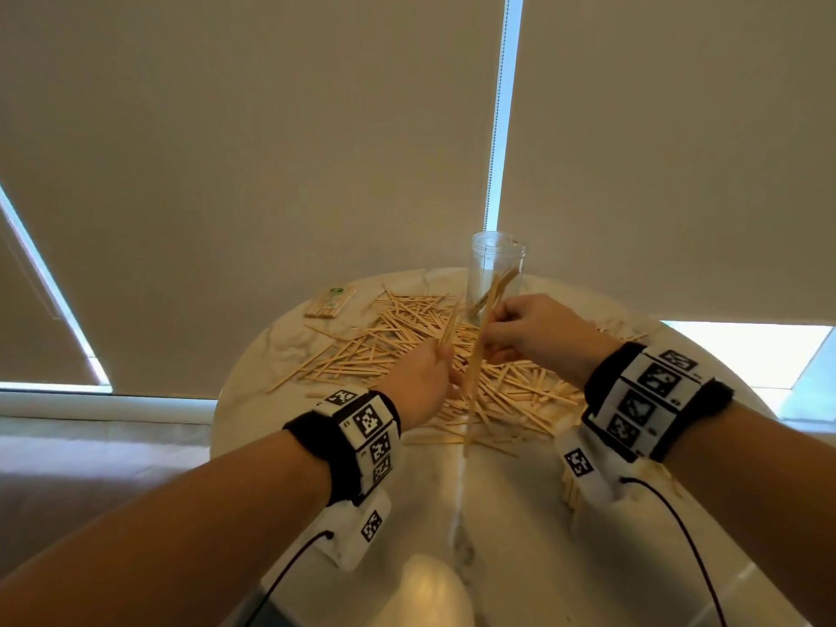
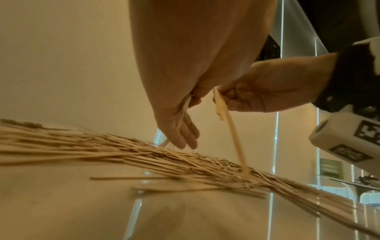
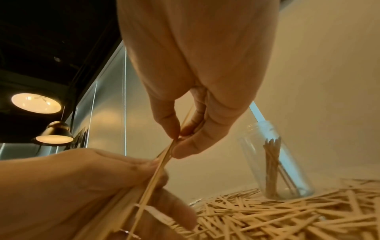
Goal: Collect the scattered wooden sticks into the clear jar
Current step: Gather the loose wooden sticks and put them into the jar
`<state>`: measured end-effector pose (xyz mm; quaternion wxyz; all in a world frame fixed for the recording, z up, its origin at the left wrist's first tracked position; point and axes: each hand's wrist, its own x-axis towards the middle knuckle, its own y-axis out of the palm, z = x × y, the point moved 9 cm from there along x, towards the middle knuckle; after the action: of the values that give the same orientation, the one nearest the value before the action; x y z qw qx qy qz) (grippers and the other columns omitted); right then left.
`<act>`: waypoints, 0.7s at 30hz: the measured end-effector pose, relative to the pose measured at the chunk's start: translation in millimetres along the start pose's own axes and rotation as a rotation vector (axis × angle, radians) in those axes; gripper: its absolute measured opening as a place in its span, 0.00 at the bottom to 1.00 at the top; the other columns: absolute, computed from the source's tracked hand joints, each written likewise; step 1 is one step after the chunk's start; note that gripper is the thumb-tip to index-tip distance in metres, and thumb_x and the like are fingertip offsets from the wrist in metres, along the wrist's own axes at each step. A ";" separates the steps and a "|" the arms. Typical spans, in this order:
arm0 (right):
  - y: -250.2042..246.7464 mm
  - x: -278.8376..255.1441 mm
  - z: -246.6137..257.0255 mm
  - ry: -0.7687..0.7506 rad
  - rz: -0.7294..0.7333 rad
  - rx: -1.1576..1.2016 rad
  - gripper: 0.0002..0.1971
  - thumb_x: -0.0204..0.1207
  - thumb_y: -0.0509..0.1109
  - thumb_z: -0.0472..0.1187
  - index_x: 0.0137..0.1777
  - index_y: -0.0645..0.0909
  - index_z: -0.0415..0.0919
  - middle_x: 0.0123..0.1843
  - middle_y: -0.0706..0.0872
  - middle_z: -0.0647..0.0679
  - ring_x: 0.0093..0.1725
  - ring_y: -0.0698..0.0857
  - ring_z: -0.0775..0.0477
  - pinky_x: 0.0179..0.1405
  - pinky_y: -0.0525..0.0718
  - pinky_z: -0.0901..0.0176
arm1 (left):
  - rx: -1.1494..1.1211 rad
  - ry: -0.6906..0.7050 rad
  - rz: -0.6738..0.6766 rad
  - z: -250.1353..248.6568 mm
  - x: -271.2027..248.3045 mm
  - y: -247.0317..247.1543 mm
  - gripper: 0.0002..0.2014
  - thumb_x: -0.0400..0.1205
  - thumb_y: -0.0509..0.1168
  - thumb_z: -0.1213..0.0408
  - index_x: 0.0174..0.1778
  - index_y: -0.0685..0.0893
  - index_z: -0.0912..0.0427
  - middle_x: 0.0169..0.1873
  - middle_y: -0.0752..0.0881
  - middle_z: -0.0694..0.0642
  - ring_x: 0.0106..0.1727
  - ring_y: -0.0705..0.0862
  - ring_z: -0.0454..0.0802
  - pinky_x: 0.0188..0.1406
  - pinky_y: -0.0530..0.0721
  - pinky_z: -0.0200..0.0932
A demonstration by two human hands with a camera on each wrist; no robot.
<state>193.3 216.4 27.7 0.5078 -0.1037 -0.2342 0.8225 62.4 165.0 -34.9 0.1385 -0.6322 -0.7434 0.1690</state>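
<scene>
At the far left of the round pale bench (image 1: 520,536), near its back edge, a small packet of sticks (image 1: 329,303) lies flat, apart from the main pile. To its right, loose wooden sticks (image 1: 389,341) cover the middle of the bench in a wide crisscrossed heap that runs under both hands.

The left hand (image 1: 418,380) hovers over the left part of the heap. Its grip is closed on a few sticks (image 1: 448,330) that stand up out of the fist and lean toward the jar; in the left wrist view the other fingers (image 2: 185,134) hang down straight toward the heap.

Just right of it, the right hand (image 1: 531,330) pinches one long stick (image 1: 475,368) between thumb and fingertips (image 3: 185,148). That stick slants down, and its lower end touches the heap close to the near edge of the pile. In the right wrist view it crosses in front of the left hand's fingers.

Behind the hands, slightly right of centre, the clear jar (image 1: 496,269) stands upright on the bench at the back edge of the heap. A small bunch of sticks (image 3: 272,165) is already inside it, leaning against the wall.

Both wrists wear black bands with white marker blocks (image 1: 647,395).
</scene>
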 end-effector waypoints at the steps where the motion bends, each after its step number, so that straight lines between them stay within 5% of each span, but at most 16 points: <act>1: 3.2 0.7 2.9 -0.011 -0.012 0.030 0.03 0.78 0.74 0.32 0.48 0.85 0.32 0.47 0.92 0.36 0.46 0.93 0.42 0.49 0.93 0.52 | -0.086 0.018 0.010 -2.7 -1.2 5.2 0.13 0.93 0.49 0.53 0.56 0.76 0.55 0.44 0.90 0.59 0.44 0.91 0.57 0.53 0.90 0.60; 5: 11.5 5.8 8.7 -0.041 -0.009 0.018 0.10 0.75 0.77 0.35 0.52 0.84 0.31 0.47 0.92 0.38 0.48 0.93 0.40 0.51 0.93 0.47 | -0.319 0.053 0.003 -13.0 -9.1 16.1 0.17 0.93 0.49 0.49 0.61 0.76 0.56 0.31 0.78 0.52 0.26 0.76 0.45 0.31 0.82 0.47; 8: 13.0 8.1 15.5 -0.035 0.017 0.111 0.22 0.75 0.77 0.32 0.67 0.75 0.36 0.57 0.88 0.39 0.51 0.92 0.38 0.53 0.92 0.45 | -0.181 0.116 -0.049 -12.5 -7.0 10.1 0.17 0.92 0.49 0.46 0.54 0.78 0.53 0.29 0.75 0.47 0.25 0.71 0.44 0.28 0.72 0.45; 11: -9.3 10.2 35.0 -0.129 -0.154 -0.016 0.29 0.83 0.68 0.39 0.82 0.63 0.47 0.70 0.76 0.50 0.62 0.84 0.45 0.61 0.87 0.48 | -0.106 0.140 0.036 -10.1 -6.8 12.6 0.16 0.91 0.50 0.46 0.47 0.76 0.51 0.29 0.74 0.46 0.25 0.69 0.43 0.25 0.69 0.42; 14: 6.1 11.8 39.9 -0.129 -0.002 -0.166 0.15 0.88 0.60 0.43 0.65 0.83 0.39 0.60 0.88 0.45 0.60 0.86 0.42 0.68 0.82 0.44 | -0.190 0.107 0.165 -15.1 -9.2 22.9 0.13 0.92 0.52 0.51 0.49 0.74 0.54 0.27 0.72 0.45 0.25 0.68 0.42 0.25 0.69 0.40; 16: 30.3 9.3 34.4 -0.083 0.160 -0.160 0.17 0.89 0.58 0.48 0.56 0.87 0.40 0.52 0.91 0.40 0.54 0.89 0.39 0.65 0.84 0.40 | -0.239 0.076 0.185 -17.0 -6.8 20.3 0.10 0.93 0.52 0.58 0.49 0.72 0.55 0.27 0.71 0.46 0.25 0.68 0.42 0.27 0.69 0.41; 19: 33.1 23.7 25.3 -0.053 0.051 -0.123 0.22 0.89 0.54 0.56 0.66 0.81 0.42 0.57 0.88 0.44 0.59 0.87 0.41 0.67 0.83 0.39 | -0.145 0.056 0.035 -11.9 2.7 -8.7 0.14 0.92 0.51 0.51 0.51 0.75 0.56 0.31 0.75 0.49 0.28 0.71 0.44 0.29 0.73 0.43; 21: 35.7 34.7 15.0 -0.018 0.022 -0.404 0.23 0.90 0.53 0.55 0.66 0.81 0.39 0.58 0.85 0.47 0.62 0.85 0.41 0.67 0.82 0.42 | -0.117 0.016 -0.119 -0.6 9.9 -34.6 0.18 0.91 0.50 0.45 0.56 0.76 0.56 0.34 0.76 0.51 0.31 0.74 0.47 0.34 0.76 0.47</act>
<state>143.0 229.5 25.6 0.4657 -0.1988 -0.3978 0.7651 30.1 169.9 -19.7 0.1170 -0.5953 -0.7870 0.1119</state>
